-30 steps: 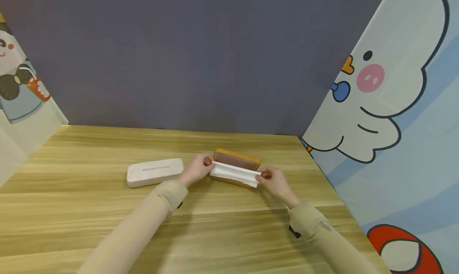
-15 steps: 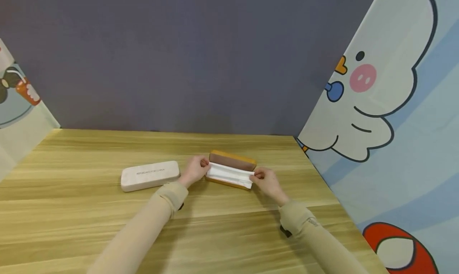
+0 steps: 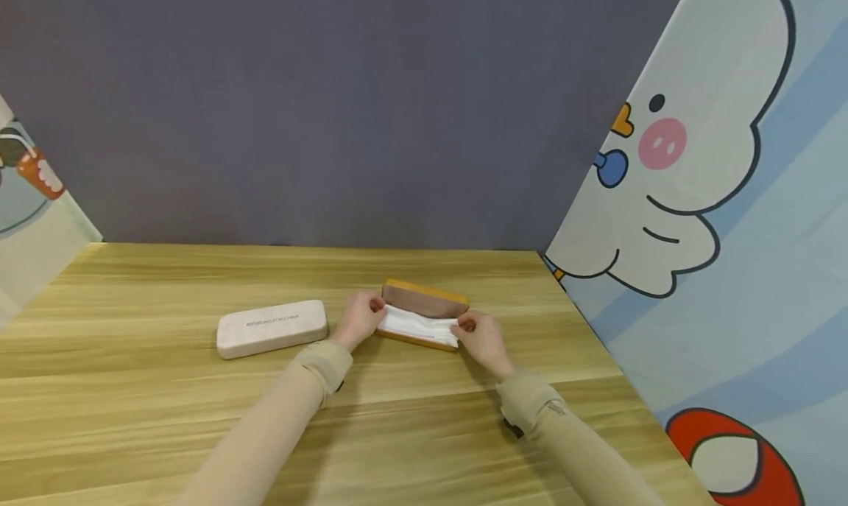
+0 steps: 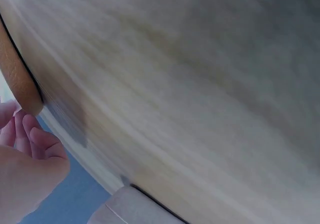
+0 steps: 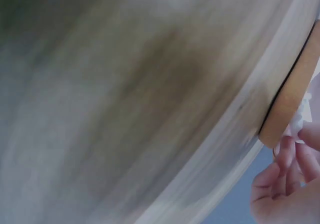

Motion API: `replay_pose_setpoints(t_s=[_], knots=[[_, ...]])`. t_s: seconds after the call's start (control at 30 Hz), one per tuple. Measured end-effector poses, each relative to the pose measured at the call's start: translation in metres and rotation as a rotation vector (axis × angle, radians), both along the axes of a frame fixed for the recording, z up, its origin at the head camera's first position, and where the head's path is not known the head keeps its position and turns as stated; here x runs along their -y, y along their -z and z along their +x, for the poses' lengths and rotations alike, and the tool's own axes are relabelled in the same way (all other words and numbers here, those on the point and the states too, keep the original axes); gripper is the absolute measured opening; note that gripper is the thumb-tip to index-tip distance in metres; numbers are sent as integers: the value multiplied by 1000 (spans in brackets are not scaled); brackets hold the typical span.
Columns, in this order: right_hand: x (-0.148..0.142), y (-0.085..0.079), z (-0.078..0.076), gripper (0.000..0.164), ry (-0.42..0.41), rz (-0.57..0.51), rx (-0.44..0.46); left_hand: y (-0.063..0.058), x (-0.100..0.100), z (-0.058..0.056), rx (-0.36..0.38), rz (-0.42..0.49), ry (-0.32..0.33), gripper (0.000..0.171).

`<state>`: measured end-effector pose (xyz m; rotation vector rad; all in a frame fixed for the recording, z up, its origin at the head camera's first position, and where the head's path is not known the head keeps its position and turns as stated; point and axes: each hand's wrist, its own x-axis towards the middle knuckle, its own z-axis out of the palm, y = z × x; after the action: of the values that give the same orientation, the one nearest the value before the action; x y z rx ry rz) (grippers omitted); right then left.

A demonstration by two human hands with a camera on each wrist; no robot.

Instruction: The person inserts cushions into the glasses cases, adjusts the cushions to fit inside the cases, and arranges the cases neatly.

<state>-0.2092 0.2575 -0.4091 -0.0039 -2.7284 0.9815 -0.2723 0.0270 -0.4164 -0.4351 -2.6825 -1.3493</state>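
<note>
In the head view an orange-brown glasses case (image 3: 425,300) stands with its lid raised, showing a brown lining. A folded white cloth (image 3: 417,325) lies across its lower half. My left hand (image 3: 360,320) pinches the cloth's left end, and my right hand (image 3: 484,342) pinches its right end. The left wrist view has the left hand (image 4: 30,159) beside the case's rounded end (image 4: 22,79). At the other end, the right wrist view catches the right hand (image 5: 290,179) with a bit of white cloth (image 5: 300,119) above the fingers.
A closed pale glasses case (image 3: 271,329) with dark lettering lies left of the left hand on the wooden table (image 3: 397,432). A dark grey panel (image 3: 318,108) rises behind the table. A cartoon-printed sheet (image 3: 695,219) borders the right side.
The cloth has come down into the lower half of the orange-brown case, and both hands have lowered with it. The head view has shifted slightly to the right.
</note>
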Motion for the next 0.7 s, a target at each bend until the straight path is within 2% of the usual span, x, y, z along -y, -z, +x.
replay_pose_setpoints(t_s=[0.27, 0.43, 0.7], knots=[[0, 4, -3, 11, 42, 24, 21, 2, -2, 0, 27, -32, -19, 6], [0, 6, -4, 12, 51, 38, 37, 1, -3, 1, 15, -51, -35, 7], [-1, 4, -4, 15, 57, 62, 78, 1, -3, 1, 22, -76, -26, 10]])
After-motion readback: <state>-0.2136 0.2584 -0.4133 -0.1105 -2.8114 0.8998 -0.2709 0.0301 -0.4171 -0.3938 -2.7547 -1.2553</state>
